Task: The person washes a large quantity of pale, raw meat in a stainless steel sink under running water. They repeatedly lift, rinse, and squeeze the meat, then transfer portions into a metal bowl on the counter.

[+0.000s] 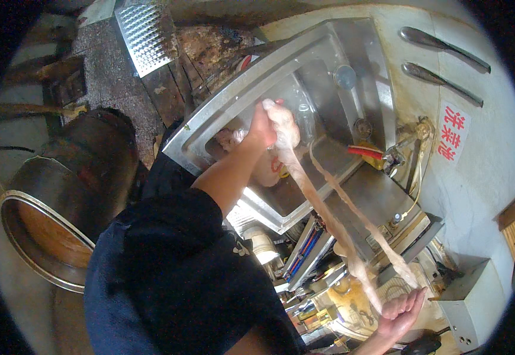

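Note:
My left hand (263, 127) reaches into a stainless steel sink (222, 109) and is closed around a bunch of long, pale pink, soft casing-like strand (322, 207). The strand runs in two lines from that hand down and to the right, to my right hand (402, 310). My right hand is at the lower right, palm up, with its fingers curled on the strand's lower end. My left forearm comes out of a dark blue sleeve (174, 236).
A tap with a red handle (364, 152) stands at the sink's right side. A large round metal drum (50, 236) lies at the left. Two long metal tools (441, 47) hang on the pale wall, near a red sign (451, 133). A perforated metal plate (148, 35) is at the top.

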Available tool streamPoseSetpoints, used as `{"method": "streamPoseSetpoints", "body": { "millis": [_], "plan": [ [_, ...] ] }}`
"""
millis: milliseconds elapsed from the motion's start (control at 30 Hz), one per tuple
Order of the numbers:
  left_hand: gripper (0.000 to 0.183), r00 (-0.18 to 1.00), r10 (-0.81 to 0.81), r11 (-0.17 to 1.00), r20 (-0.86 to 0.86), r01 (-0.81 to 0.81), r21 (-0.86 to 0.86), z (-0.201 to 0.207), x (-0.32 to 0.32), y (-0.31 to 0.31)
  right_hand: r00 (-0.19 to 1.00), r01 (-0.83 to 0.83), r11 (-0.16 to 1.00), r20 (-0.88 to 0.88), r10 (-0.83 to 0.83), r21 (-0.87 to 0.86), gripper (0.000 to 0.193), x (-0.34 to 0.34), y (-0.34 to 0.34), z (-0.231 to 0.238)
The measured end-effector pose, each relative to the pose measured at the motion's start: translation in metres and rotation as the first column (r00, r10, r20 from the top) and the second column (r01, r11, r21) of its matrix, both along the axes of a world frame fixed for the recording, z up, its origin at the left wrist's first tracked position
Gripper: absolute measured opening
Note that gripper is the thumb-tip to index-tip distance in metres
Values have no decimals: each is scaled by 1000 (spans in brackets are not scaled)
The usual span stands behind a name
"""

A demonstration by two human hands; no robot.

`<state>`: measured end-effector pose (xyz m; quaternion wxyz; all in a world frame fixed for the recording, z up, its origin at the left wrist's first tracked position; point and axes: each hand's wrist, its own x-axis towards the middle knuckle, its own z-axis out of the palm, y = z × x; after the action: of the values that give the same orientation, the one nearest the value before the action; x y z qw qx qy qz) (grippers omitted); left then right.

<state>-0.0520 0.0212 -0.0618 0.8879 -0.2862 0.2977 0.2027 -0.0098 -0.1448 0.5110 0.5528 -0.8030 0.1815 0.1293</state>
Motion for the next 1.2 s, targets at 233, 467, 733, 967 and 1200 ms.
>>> {"method": "streamPoseSetpoints", "body": {
  "millis": [233,467,733,967,1200],
  "plan": [
    [30,986,-25,996,165,10,88,-23,10,-20,995,-103,994,10,103,20,52,-1,3,0],
    [25,999,-52,997,11,52,64,-22,16,-25,992,-111,984,-40,118,138,51,8,-1,-6],
    [25,994,-106,959,-18,107,264,-3,3,-5,987,-148,985,-52,153,92,51,21,-12,-21],
    [11,975,-101,924,-196,165,345,-23,0,1,998,-60,992,-31,63,112,52,23,-24,-34],
    [14,865,-281,958,-415,226,-177,-86,31,-7,996,-93,995,10,93,30,49,8,-39,-26]
  ]
}}
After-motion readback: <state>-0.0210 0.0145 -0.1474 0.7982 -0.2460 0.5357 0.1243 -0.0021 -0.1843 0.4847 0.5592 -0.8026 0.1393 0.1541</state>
